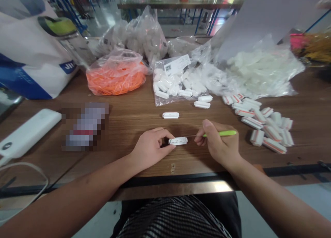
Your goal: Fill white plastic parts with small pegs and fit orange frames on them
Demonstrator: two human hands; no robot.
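Observation:
My left hand (152, 146) pinches a small white plastic piece (178, 140) with printed marks at the wooden table's (144, 165) front. My right hand (218, 143) holds a green-handled tool (221, 133) with a thin metal pin. The pin's tip reaches toward the white piece's right end and appears to touch it. Another white piece (170, 115) lies on the table just beyond my hands. A few centimetres further lie two loose white rods (203, 102).
A heap of white-and-orange pieces (266, 124) lies to the right. Behind stand plastic bags of white parts (176, 81) and orange parts (116, 74). A white power bank (28, 133) with a cable and a pixelated object (86, 126) lie to the left.

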